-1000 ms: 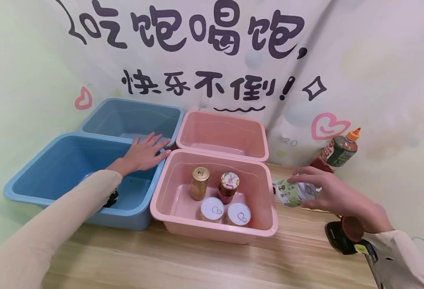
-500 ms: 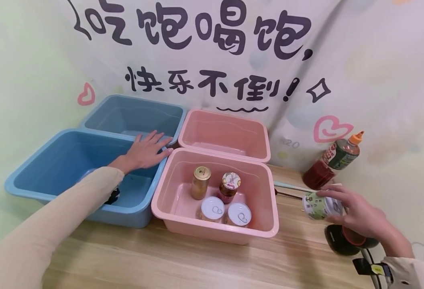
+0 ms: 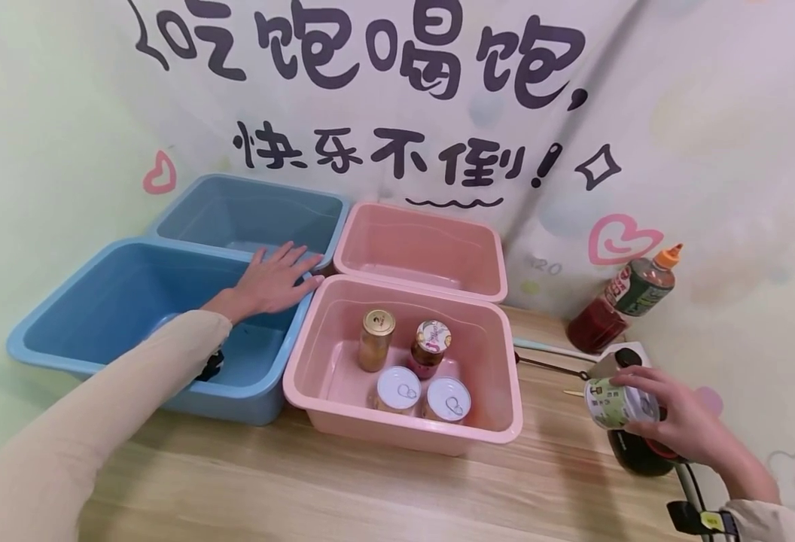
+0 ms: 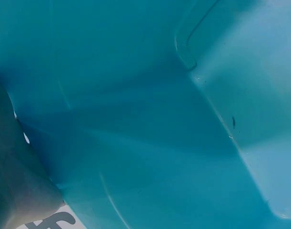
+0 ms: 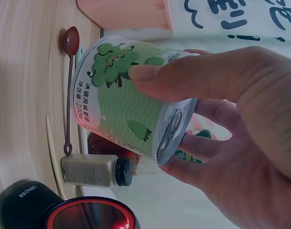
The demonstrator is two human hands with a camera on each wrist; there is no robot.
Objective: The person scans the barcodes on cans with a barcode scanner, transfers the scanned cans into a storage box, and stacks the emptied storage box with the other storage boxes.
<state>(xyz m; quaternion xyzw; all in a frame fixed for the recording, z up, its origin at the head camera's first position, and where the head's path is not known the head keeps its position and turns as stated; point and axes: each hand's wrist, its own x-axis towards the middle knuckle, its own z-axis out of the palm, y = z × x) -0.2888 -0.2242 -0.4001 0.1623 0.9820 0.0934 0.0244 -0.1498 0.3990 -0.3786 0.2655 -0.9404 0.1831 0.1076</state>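
Observation:
My right hand (image 3: 682, 414) grips a tin can (image 5: 119, 102) with a green label above the table's right side. The thumb lies along its label, and its pull-tab lid faces the palm. Spread and straight, the fingers of my left hand (image 3: 272, 280) rest over the inner corner of the front blue bin (image 3: 52, 354). Only part of that hand shows at the left edge of the left wrist view. In the front pink bin (image 3: 397, 430) stand a gold can (image 3: 375, 342), a small jar (image 3: 430, 348) and two white-lidded cans (image 3: 398, 390).
Behind stand another blue bin (image 3: 255, 199) and another pink bin (image 3: 424, 233). At the right are a sauce bottle (image 3: 641, 286), a brown long-handled spoon (image 5: 70, 43), a small black-capped bottle (image 5: 90, 170) and a black device (image 5: 28, 202) with a red ring.
My right hand has carried the green can right and slightly down, away from the front pink bin. My left hand stays at the blue bin's corner.

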